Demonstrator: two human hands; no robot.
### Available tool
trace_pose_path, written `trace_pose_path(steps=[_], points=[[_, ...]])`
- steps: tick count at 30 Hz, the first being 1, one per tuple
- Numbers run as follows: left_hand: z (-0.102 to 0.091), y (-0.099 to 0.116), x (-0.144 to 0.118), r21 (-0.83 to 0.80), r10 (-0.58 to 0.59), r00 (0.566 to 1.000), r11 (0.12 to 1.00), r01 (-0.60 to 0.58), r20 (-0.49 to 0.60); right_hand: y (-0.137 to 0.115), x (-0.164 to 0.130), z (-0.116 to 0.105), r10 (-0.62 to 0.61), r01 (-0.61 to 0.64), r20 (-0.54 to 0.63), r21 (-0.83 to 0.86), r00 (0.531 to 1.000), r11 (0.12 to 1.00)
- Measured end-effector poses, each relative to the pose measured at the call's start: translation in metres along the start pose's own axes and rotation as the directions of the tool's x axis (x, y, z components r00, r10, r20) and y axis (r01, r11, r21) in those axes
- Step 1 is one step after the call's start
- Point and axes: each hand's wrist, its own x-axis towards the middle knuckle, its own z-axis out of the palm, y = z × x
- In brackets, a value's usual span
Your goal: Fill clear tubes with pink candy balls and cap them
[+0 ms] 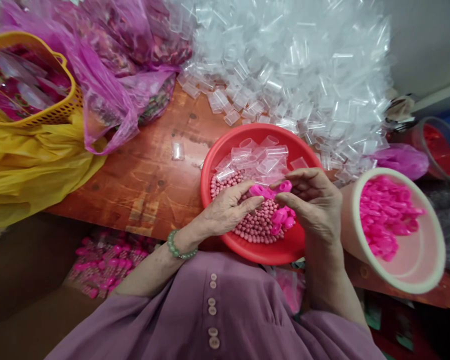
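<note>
Pink plastic is what both hands meet on in the head view: a small pink cap (269, 190) is pinched between them just above the red basin (285, 250). The left hand (228, 210) closes thumb and forefinger on the cap's left end, while the right hand (315, 200) curls its fingertips round the ring-shaped right end; neither hand has anything else in it. A green bead bracelet (178, 248) sits on the left wrist.

Inside the basin, small pinkish beads (255, 225) lie at 6 o'clock, clear tubes (260, 160) are heaped at 12 o'clock, and a few loose pink caps (283, 219) rest at 4 o'clock, just under the right hand. At 3 o'clock from the basin a tilted white tub (416, 280) holds many more pink caps. A big heap of clear tubes (303, 65) fills the wooden table (146, 175) at 12 to 1 o'clock; a yellow basket (60, 110) and pink bags (108, 100) sit at 10 o'clock.

To handle the piece well, I judge it best to keep it low over the basin so anything dropped lands inside, grip by the fingertips only, and hold the two ends level so the small part does not twist or spring away.
</note>
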Motion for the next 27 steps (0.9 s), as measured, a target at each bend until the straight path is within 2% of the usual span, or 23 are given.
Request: trace_pose_path(steps=[2, 3, 5, 7, 8, 10, 14, 19, 24, 27], points=[[-0.001, 0.001, 0.000, -0.011, 0.004, 1.000, 1.000, -0.004, 0.019, -0.002, 0.003, 0.005, -0.138, 0.142, 0.037, -0.161, 0.990, 0.977], [-0.001, 0.002, 0.001, -0.028, 0.003, 1.000, 1.000, -0.002, 0.030, -0.003, 0.004, 0.007, -0.217, 0.234, 0.095, -0.259, 0.972, 0.937], [-0.003, 0.002, 0.001, -0.071, -0.024, 0.998, 0.997, 0.028, 0.055, -0.005, 0.005, 0.011, -0.335, 0.418, 0.260, -0.413, 0.905, 0.809], [-0.005, 0.001, 0.001, -0.147, -0.087, 0.994, 0.984, 0.096, 0.071, -0.006, 0.005, 0.015, -0.367, 0.531, 0.394, -0.498, 0.843, 0.685], [-0.005, 0.001, 0.001, -0.192, -0.118, 0.990, 0.973, 0.131, 0.074, -0.006, 0.004, 0.018, -0.363, 0.558, 0.432, -0.532, 0.826, 0.637], [-0.005, -0.001, 0.002, -0.285, -0.145, 0.987, 0.945, 0.159, 0.070, -0.005, 0.003, 0.023, -0.353, 0.580, 0.462, -0.600, 0.813, 0.551], [-0.003, -0.004, 0.005, -0.376, -0.068, 0.997, 0.923, 0.081, 0.048, 0.003, 0.000, 0.033, -0.413, 0.592, 0.438, -0.695, 0.799, 0.408], [-0.002, -0.004, 0.005, -0.401, -0.071, 0.991, 0.910, 0.111, 0.113, 0.009, 0.001, 0.035, -0.499, 0.622, 0.414, -0.682, 0.761, 0.383], [-0.003, -0.002, 0.003, -0.406, -0.071, 0.992, 0.908, 0.107, 0.104, 0.008, 0.003, 0.035, -0.553, 0.649, 0.417, -0.685, 0.721, 0.331], [-0.003, 0.000, 0.003, -0.437, -0.063, 0.990, 0.892, 0.114, 0.129, 0.007, 0.003, 0.037, -0.574, 0.656, 0.408, -0.680, 0.710, 0.328]])
